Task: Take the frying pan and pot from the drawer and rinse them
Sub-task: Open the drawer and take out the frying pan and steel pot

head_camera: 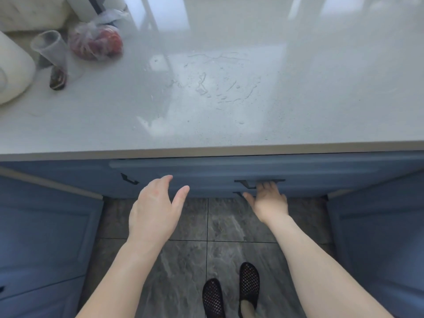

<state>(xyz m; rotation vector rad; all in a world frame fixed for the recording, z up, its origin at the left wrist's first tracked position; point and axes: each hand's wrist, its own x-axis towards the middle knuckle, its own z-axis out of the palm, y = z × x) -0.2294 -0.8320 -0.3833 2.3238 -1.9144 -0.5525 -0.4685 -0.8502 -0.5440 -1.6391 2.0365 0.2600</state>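
Below the pale bench [229, 125], wet with splashed water, runs a closed blue drawer [206, 173], before which the left hand [153, 212] hovers open and empty while the right hand [268, 198] hooks its fingers under the black handle [259, 181]; pan and pot are unseen.

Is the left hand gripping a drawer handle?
No. The left hand hovers open and empty before the drawer front; only the right hand is at a handle.
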